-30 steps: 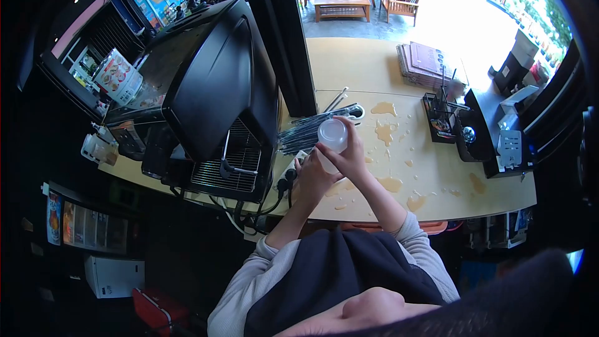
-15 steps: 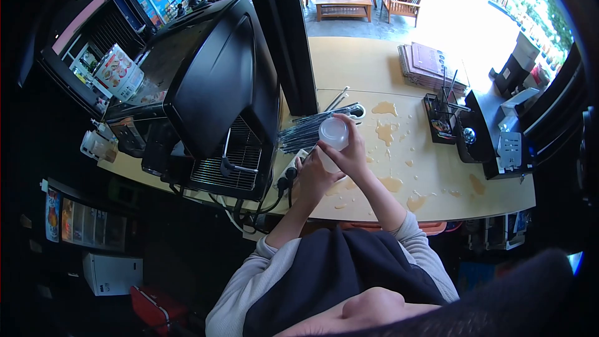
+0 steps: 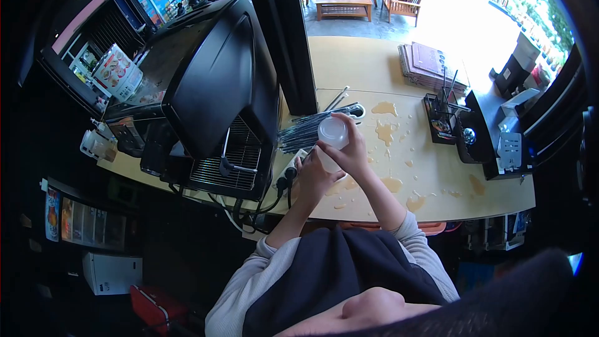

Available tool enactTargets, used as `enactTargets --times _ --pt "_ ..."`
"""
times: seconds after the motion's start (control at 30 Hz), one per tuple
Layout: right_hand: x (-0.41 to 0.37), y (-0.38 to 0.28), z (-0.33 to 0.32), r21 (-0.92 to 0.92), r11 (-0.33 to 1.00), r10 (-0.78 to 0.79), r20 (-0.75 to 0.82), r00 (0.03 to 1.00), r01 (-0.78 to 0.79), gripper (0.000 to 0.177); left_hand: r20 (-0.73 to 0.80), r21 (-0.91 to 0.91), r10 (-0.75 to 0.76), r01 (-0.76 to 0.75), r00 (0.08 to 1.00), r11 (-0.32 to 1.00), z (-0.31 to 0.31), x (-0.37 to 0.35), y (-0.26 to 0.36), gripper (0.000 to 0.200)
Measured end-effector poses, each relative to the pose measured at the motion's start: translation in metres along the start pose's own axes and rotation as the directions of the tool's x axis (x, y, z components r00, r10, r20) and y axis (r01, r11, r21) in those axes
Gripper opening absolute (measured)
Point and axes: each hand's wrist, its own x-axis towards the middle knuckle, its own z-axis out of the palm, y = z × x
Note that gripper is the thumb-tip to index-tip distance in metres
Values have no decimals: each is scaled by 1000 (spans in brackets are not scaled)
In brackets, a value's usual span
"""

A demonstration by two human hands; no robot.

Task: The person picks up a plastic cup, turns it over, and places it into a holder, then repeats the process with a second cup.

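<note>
A translucent white plastic cup or lid point(image 3: 333, 132) is held up by my right hand point(image 3: 352, 153), whose fingers wrap round its right side. Just below and to the left, my left hand point(image 3: 316, 178) is closed around another pale translucent piece point(image 3: 329, 161), perhaps a cup, mostly covered by the fingers. Both hands are close together above the counter point(image 3: 374, 206). Behind them lies a bundle of wrapped straws point(image 3: 306, 130). Brownish liquid puddles point(image 3: 385, 132) spread over the counter to the right of my hands.
On the left stands a large black coffee machine point(image 3: 218, 87), with a power strip point(image 3: 288, 171) and plugs beside it. A black pillar point(image 3: 281, 37) rises behind. Menus point(image 3: 430, 65) are stacked at the back right, near a black wire holder point(image 3: 440, 118) and a black tray point(image 3: 477, 140).
</note>
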Motion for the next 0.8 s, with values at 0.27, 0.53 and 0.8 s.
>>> enactTargets --times 0.27,0.53,0.8 --pt "1 -1 0 24 1000 -8 3 1000 8 67 13 19 6 -7 1000 1000 1 -1 -2 108" --pt "2 2 -1 37 999 -1 10 1000 0 69 -17 40 26 -25 1000 999 4 -1 -4 107" --pt "-2 0 -2 17 999 51 22 998 -52 73 29 24 -5 5 1000 1000 -9 1 4 98"
